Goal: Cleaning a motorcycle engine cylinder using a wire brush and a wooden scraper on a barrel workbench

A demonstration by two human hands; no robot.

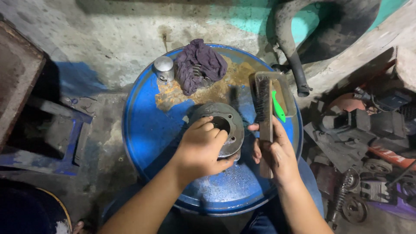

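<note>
The grey metal cylinder part (222, 125) sits at the centre of the blue drum top (147, 130). The left hand (200, 149) is clamped on it from 7 o'clock. The right hand (277, 154), at 3 o'clock, grips a wire brush (263, 108). At 12 o'clock lie a purple rag (201, 65) and a piston (164, 68).

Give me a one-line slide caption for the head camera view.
Left hand grips a round grey metal cylinder part on a rusty blue drum top; right hand holds a wooden-handled wire brush.
</note>
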